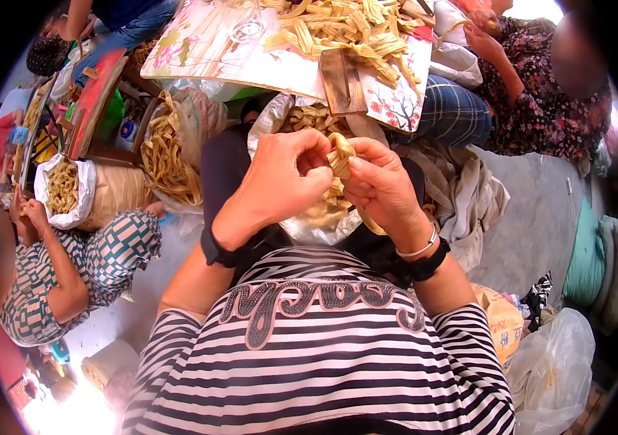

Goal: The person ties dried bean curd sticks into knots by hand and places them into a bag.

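Note:
Above my lap, both hands meet at a yellowish pleated strip (pixel 340 156) that looks like tofu skin, bent into a loop. My left hand (pixel 291 163) has its fingers curled closed at the loop's left side. My right hand (pixel 381 177) pinches the strip between thumb and fingers, and a tail of it hangs below that hand. Beneath them, between my knees, an open plastic bag (pixel 269 119) holds more yellowish pieces (pixel 323 210), partly hidden by my hands.
Ahead stands a flower-printed table (pixel 207 43) with a heap of strips (pixel 345 32), a wooden block (pixel 343 81) and a clear glass (pixel 246 27). Bags of knotted pieces (pixel 62 187) and long strips (pixel 167 156) stand left. Other people sit left and right. A plastic bag (pixel 555 370) lies right.

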The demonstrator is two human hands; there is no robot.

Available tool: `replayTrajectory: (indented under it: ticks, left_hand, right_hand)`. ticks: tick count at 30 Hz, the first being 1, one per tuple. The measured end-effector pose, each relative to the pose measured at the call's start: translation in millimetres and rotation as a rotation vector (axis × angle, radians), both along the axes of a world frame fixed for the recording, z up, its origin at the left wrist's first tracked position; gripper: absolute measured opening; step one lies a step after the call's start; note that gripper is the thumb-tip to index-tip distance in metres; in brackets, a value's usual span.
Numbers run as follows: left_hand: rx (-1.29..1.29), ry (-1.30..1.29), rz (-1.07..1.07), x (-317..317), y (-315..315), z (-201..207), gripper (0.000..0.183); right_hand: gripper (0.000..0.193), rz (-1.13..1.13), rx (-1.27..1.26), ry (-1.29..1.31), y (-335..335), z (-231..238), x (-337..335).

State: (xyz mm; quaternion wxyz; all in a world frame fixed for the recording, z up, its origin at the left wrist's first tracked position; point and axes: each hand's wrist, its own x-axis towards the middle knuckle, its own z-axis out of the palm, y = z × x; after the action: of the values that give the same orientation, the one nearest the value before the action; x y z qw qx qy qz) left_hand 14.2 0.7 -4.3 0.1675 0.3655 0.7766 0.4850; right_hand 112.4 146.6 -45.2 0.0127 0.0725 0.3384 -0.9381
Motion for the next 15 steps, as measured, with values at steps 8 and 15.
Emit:
replayTrajectory:
  ticks: [8,15]
  left_hand:
    - [0.142,-0.863,-0.161,-16,-2,-5,0.025]
    - [0.366,-1.171,-0.313,-21,-22,-21,0.022]
  right_hand:
    - [0.018,-0.059,0.321,-0.016,-4,6,-3]
    - [0.015,-0.087,1.003,0.156,44,14,15]
